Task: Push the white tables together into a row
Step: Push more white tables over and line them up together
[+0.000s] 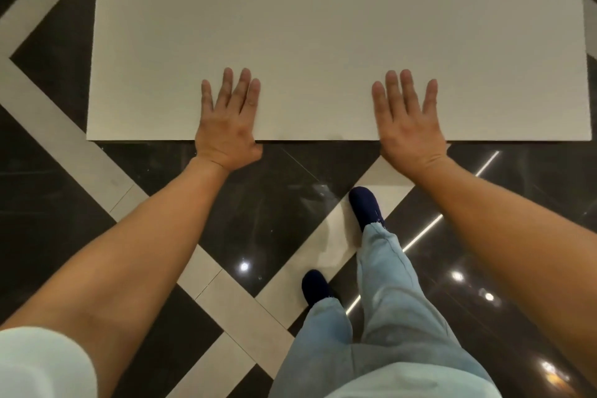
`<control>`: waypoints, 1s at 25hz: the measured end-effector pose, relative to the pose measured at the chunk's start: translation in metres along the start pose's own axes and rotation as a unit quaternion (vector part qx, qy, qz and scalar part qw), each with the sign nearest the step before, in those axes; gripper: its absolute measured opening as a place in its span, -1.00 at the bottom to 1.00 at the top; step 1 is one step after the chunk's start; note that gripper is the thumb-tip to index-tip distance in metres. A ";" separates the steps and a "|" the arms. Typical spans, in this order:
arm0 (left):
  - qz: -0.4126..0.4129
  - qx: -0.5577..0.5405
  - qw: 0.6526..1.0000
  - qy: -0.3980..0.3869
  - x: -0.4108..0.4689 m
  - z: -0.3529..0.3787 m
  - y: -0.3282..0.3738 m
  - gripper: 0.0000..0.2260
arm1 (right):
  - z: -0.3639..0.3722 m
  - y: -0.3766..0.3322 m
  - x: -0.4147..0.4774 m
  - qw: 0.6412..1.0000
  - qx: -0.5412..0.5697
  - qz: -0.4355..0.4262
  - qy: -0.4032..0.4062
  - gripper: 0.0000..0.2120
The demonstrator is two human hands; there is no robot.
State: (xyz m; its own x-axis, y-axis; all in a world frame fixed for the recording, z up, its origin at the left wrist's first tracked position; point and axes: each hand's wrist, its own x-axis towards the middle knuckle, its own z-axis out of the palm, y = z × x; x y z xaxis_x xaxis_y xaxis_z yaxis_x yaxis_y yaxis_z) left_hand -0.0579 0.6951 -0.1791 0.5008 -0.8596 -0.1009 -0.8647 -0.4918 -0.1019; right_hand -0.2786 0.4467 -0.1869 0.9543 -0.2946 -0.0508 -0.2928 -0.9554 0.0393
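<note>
Beyond flat hands (227, 119), table (323, 26) (bare).

The white table (339, 26) fills the upper part of the view, seen from above. Its top is a plain, matte, off-white rectangle with straight edges and square corners. The near edge runs level across the middle of the view, with a thin dark line of shadow under it. The left edge slants slightly outward toward the near corner. The far edge is cut off by the top of the view, and the right edge lies close to the right border.
</note>
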 end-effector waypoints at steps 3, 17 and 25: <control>-0.010 -0.019 1.000 0.014 0.016 -0.002 0.036 -0.07 | -0.005 0.046 0.007 1.000 -0.007 -0.022 0.002 -0.14; -0.008 0.007 1.000 -0.009 0.093 -0.003 -0.045 0.01 | 0.000 0.021 0.092 0.999 -0.030 0.033 -0.014 -0.30; -0.025 -0.010 1.000 -0.002 0.154 -0.012 -0.020 -0.04 | -0.011 0.083 0.144 0.996 -0.067 0.043 -0.039 -0.25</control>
State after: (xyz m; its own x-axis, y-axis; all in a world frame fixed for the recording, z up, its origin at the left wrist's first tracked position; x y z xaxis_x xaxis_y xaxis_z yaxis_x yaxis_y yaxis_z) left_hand 0.0356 0.5708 -0.1807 0.5430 -0.8337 -0.1003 -0.8395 -0.5362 -0.0880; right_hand -0.1651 0.3252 -0.1797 0.9170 -0.3810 -0.1178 -0.3579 -0.9166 0.1785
